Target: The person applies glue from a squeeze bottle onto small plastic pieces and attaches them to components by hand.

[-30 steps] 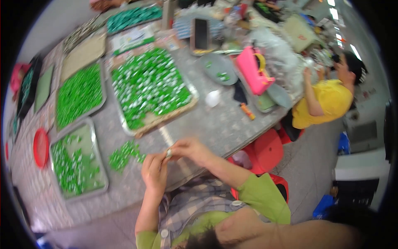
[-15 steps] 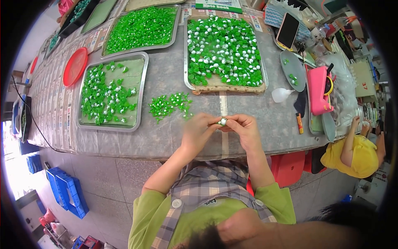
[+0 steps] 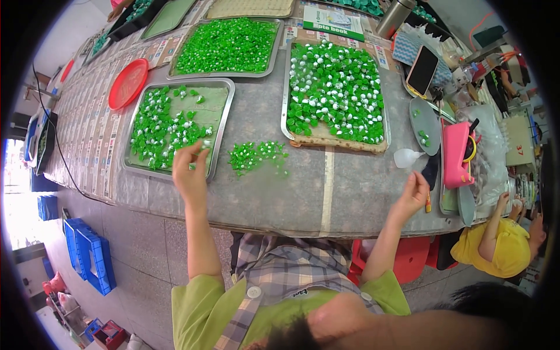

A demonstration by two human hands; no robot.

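Note:
My left hand (image 3: 191,172) is over the right edge of the lower left metal tray (image 3: 225,125), fingertips pinched on a small white-and-green ball piece (image 3: 206,143). Similar pieces (image 3: 154,131), white balls with dark marks on green leaf-like parts, lie in that tray. My right hand (image 3: 411,198) is raised at the right, just below a white squeeze bottle (image 3: 406,157). Its fingers are pressed together, and whatever they may hold cannot be made out. Between the hands lies a loose pile of small green parts with white dots (image 3: 256,156).
A fuller tray of ball pieces (image 3: 335,90) and a tray of small green parts (image 3: 227,46) stand farther back. A red plate (image 3: 128,84) is at left. On the right are a grey dish (image 3: 424,125), a phone (image 3: 422,70), a pink tape dispenser (image 3: 458,154) and a person in yellow (image 3: 490,245).
My hands were together at the table's front with a ball piece between them. They have parted: the left went to the lower left tray with the piece, the right toward the squeeze bottle.

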